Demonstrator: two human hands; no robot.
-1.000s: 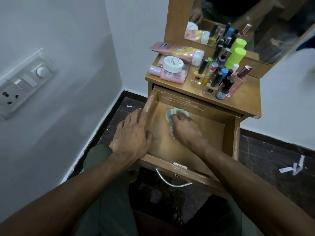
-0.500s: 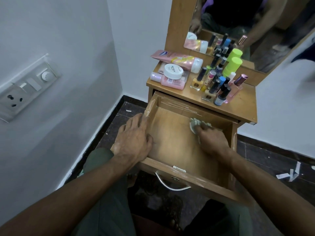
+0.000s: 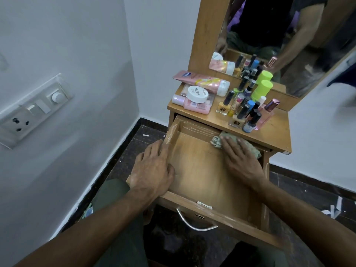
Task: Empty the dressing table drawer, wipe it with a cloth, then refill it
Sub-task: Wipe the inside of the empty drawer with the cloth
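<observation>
Right hand (image 3: 240, 160): fingers (image 3: 228, 144) straight and spread narrow, laid flat on a crumpled pale green patterned cloth (image 3: 248, 146), pressing it down at the far right corner of the open wooden drawer (image 3: 202, 182). Cloth sticks out beyond the fingertips on the left and past the hand on the right, against the drawer's right wall. Thumb not clearly visible.

Left hand (image 3: 152, 170): fingers loosely extended, draped over the drawer's left wall near its near end; thumb hooked inside the wall onto the drawer floor. Holds nothing else.

Drawer: pulled well out from under the worktop (image 3: 273, 132). Floor bare wood, with pale streaks on the back wall and left rim. Curved metal handle (image 3: 194, 224) hangs on the front panel, small white catch on the front rim above it.

Worktop, left end: pink squeeze tube with white cap (image 3: 202, 81) lying on its side; just in front of it, a round white lidded jar (image 3: 197, 94) sitting on flat pink packets. Centre to right: tight cluster of upright nail polish bottles (image 3: 240, 110), mostly dark caps. Behind them a lime green cylindrical container (image 3: 261, 90), against the wood-framed mirror (image 3: 289, 45). Right of the cluster, a pink perfume bottle with metallic cap (image 3: 267, 112).

Left wall: white switch-and-socket plate (image 3: 32, 110). Floor: dark tiles, paper scraps at right.
</observation>
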